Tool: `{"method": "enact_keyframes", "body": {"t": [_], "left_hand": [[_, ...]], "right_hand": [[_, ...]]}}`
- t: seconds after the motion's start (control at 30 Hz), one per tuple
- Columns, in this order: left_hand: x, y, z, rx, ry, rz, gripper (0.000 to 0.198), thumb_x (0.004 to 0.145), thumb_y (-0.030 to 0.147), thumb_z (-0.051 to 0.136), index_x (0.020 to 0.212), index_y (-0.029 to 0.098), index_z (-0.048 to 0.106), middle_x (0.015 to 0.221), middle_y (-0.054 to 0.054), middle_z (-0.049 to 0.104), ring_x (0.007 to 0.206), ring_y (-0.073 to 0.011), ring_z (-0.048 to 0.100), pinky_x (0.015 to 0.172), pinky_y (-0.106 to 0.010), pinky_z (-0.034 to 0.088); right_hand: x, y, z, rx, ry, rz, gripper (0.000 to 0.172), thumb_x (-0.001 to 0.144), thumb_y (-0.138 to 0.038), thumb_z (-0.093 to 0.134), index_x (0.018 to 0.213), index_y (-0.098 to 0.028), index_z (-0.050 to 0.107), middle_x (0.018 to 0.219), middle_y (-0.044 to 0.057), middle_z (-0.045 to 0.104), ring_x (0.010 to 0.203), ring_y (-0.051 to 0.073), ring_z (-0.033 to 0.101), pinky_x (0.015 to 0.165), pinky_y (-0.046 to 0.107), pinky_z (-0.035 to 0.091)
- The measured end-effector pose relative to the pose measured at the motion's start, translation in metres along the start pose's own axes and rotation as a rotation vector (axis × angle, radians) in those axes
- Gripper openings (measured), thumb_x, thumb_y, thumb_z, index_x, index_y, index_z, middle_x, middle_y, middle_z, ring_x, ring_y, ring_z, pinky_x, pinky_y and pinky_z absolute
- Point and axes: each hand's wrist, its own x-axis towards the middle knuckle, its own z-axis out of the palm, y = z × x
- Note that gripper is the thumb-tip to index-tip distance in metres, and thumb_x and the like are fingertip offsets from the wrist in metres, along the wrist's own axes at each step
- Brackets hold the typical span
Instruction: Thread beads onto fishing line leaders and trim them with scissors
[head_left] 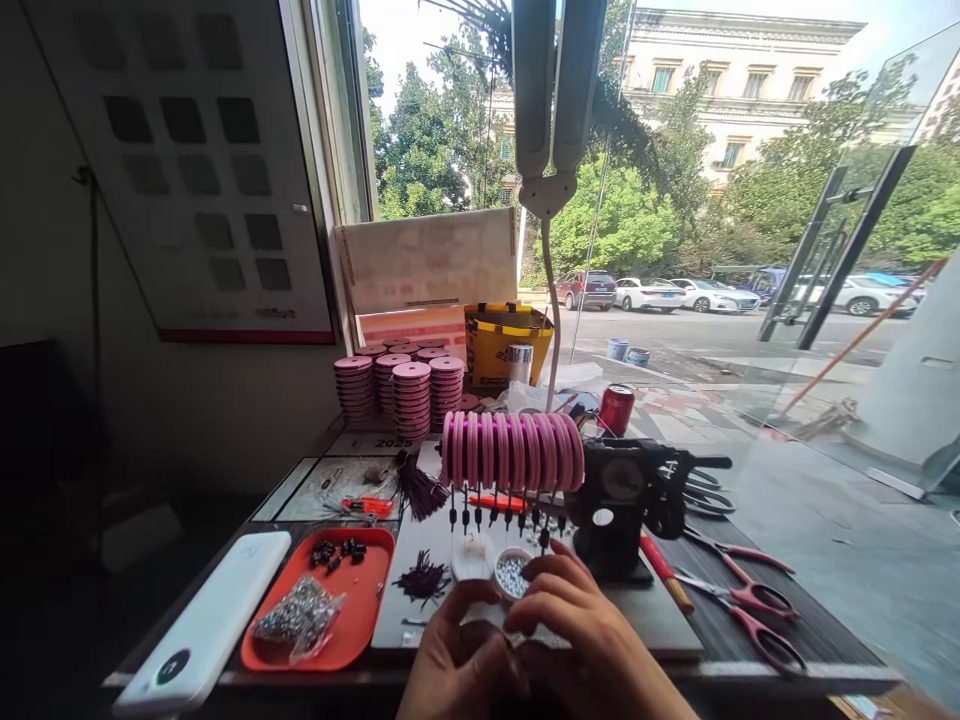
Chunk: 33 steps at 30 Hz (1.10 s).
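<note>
A row of pink spools [513, 451] is mounted on a black hand-cranked winder [622, 500], with black weights dangling on threads below. Close to the table's front edge, my left hand [461, 660] is closed, thumb and fingers pressed together. My right hand [574, 620] meets it, fingers bent, over the front of a small round cup of silvery beads [512, 575]. What the fingertips hold is too small and shaded to make out. Beside the cup lies a white round dish [472, 556]. Dark purple thread pieces [422, 577] lie to the left.
An orange tray [360, 600] holds a bag of beads and black parts. Further left lies a white power bank [210, 620]. Scissors [757, 610] and a red-handled tool [664, 568] are at right. Behind stand stacked pink spools [411, 400], a red can [616, 408] and a yellow bag [487, 350].
</note>
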Motion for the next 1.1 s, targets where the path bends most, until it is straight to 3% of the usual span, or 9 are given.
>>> {"method": "enact_keyframes", "body": {"t": [0.23,0.4,0.57,0.73,0.9,1.1], "left_hand": [[0.002,-0.009,-0.009,0.054,-0.033,-0.017,0.035,0.057,0.037,0.083,0.084,0.022,0.067,0.043,0.003,0.063,0.041,-0.0072,0.054,0.048,-0.017,0.036],[-0.003,0.000,-0.019,0.287,-0.093,-0.088,0.038,0.061,0.049,0.076,0.074,0.013,0.070,0.061,-0.003,0.061,0.056,-0.0108,0.054,0.054,-0.021,0.039],[-0.007,0.004,-0.018,0.489,-0.006,-0.082,0.042,0.065,0.055,0.070,0.069,0.013,0.069,0.064,-0.003,0.060,0.061,-0.0132,0.051,0.060,-0.024,0.038],[-0.008,0.003,-0.014,0.541,-0.015,-0.051,0.037,0.068,0.049,0.070,0.061,0.014,0.064,0.059,0.000,0.054,0.060,-0.0131,0.047,0.059,-0.025,0.035],[-0.009,0.000,-0.017,0.505,-0.015,-0.114,0.043,0.068,0.056,0.067,0.064,0.013,0.064,0.060,-0.001,0.054,0.058,-0.0119,0.044,0.057,-0.024,0.032],[-0.010,0.001,-0.014,0.526,-0.039,-0.057,0.037,0.068,0.049,0.070,0.059,0.014,0.063,0.058,0.000,0.052,0.060,-0.0127,0.044,0.059,-0.024,0.033]], "right_hand": [[0.000,0.000,0.002,-0.001,0.033,-0.026,0.011,0.079,-0.013,0.059,0.076,-0.023,0.055,0.073,-0.003,0.062,0.082,0.015,0.058,0.101,0.039,0.034],[0.003,-0.001,0.000,-0.062,0.046,-0.054,0.015,0.088,-0.018,0.046,0.073,-0.022,0.051,0.069,-0.002,0.059,0.081,0.016,0.057,0.099,0.040,0.034],[0.005,-0.002,-0.002,-0.124,0.058,-0.135,0.015,0.087,-0.016,0.045,0.074,-0.023,0.050,0.067,-0.003,0.058,0.082,0.016,0.057,0.099,0.037,0.034],[0.005,-0.002,0.000,-0.147,-0.004,-0.134,0.014,0.080,-0.014,0.054,0.071,-0.024,0.051,0.069,-0.004,0.059,0.082,0.015,0.057,0.101,0.036,0.033],[0.002,0.001,0.012,-0.093,0.138,-0.120,0.022,0.085,-0.015,0.041,0.065,-0.023,0.047,0.062,-0.003,0.052,0.075,0.015,0.053,0.100,0.040,0.033],[0.004,-0.003,-0.001,-0.117,-0.022,-0.130,0.016,0.083,-0.012,0.046,0.071,-0.022,0.048,0.069,-0.003,0.056,0.079,0.014,0.054,0.103,0.038,0.031]]}}
